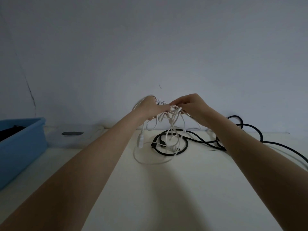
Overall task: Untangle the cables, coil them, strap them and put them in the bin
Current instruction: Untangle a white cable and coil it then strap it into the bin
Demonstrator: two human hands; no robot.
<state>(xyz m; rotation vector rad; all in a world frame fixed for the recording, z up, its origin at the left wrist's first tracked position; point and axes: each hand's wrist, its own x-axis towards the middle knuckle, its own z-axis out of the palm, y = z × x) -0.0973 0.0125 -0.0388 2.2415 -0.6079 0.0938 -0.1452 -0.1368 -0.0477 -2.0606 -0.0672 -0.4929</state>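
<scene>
Two bare arms reach forward over a pale, smooth table (166,189), and both hands meet above its far part, near the plain grey wall (150,39). The left hand (150,108) has its fingers curled around a bunch of thin white cable (173,117), and some loops come out behind its knuckles. The right hand (190,104) pinches strands of the same white tangle with fingertips and thumb. From the hands the white cable hangs down in soft, irregular loops; one end carries a white plug (140,140), rather blocky, which hangs under the left wrist, and one wide loop lies flat on the table.

Under the tangle lies a thicker black cable (170,152), round and a little shiny. It makes a ring on the table and then runs in curves to the right, where the right forearm covers part of it and the picture edge cuts it off. White and black strands cross each other, and I cannot tell how they are knotted.

At the left stands a blue plastic bin (25,144) with a rounded rim, only partly in view. Something dark is inside it, too dim to tell what. Beyond the bin a small dark flat patch (72,133) lies near the wall; its nature is not clear.
</scene>
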